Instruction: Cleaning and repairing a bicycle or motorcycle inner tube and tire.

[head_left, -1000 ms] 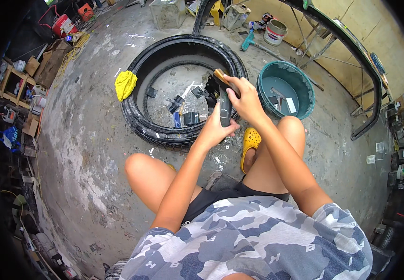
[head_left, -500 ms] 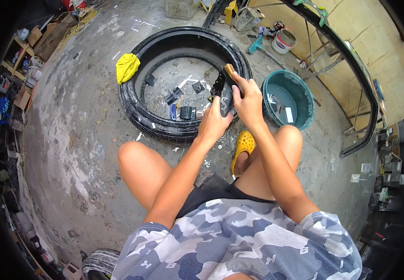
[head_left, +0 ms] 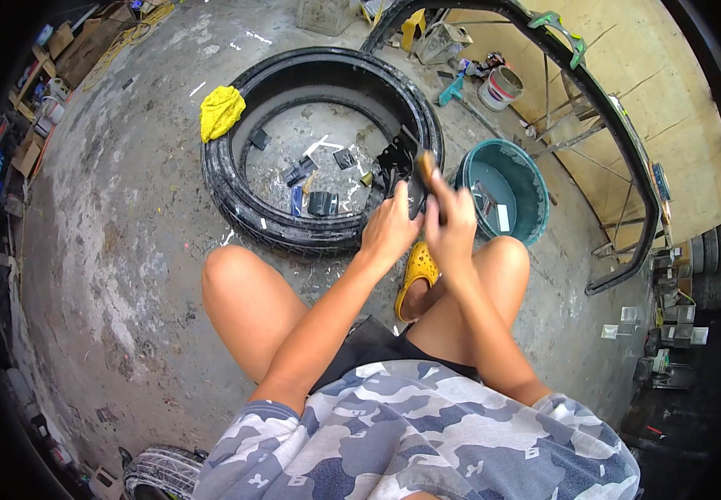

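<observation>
My left hand (head_left: 387, 232) is closed on a dark, glossy black piece (head_left: 395, 158), held over the right side of a large black tire (head_left: 227, 187) lying flat on the floor. My right hand (head_left: 452, 232) grips a tool with a brown wooden handle (head_left: 425, 162); its working end is hidden and motion smears it. Both hands are close together at the piece. Inside the tire's ring lie a black curved part (head_left: 324, 203), a black block (head_left: 300, 171), a small black square (head_left: 344, 159) and white scraps. A yellow cloth (head_left: 221, 113) drapes over the tire's left rim.
A teal tub (head_left: 535, 179) with some scraps inside stands right of the tire. Behind it are a white bucket (head_left: 500, 88) and a teal-headed brush (head_left: 450, 92). A long black curved frame (head_left: 627, 179) arches at the right. My yellow clog (head_left: 419, 271) is below my hands.
Both hands have come lower and nearer to me with the piece and the tool. The wooden handle now stands more upright. The view has shifted slightly.
</observation>
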Available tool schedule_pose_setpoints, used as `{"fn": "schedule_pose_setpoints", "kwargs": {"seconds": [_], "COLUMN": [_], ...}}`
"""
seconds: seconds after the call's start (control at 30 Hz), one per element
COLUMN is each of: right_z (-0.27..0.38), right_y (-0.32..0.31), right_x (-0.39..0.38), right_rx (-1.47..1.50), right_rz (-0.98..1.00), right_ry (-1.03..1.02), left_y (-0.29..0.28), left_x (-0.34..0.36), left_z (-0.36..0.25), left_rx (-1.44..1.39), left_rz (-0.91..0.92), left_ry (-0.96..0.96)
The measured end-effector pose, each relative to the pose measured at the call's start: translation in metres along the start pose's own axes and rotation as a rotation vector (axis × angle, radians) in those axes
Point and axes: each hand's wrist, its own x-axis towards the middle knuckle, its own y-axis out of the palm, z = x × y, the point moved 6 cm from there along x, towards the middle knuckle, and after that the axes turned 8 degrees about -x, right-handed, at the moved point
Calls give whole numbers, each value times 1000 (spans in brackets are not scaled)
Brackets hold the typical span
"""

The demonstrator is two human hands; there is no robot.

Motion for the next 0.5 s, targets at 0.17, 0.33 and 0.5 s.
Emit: {"fn": "schedule_pose_setpoints", "kwargs": {"seconds": [0.17,0.33,0.5], "right_z": [-1,-12,13], "right_y": [-1,7,-8], "right_x": [-9,29,-17], "right_rx": [70,42,-21], "right_rz": [-36,6,43], "right_ry": [-30,187,16], "left_y": [1,1,-6], "left_x": [4,4,2], "left_z": [7,1,-4], "left_rx": [19,9,30], "left_rz": [-34,-5,-55], "left_ry": [38,23,32]}}
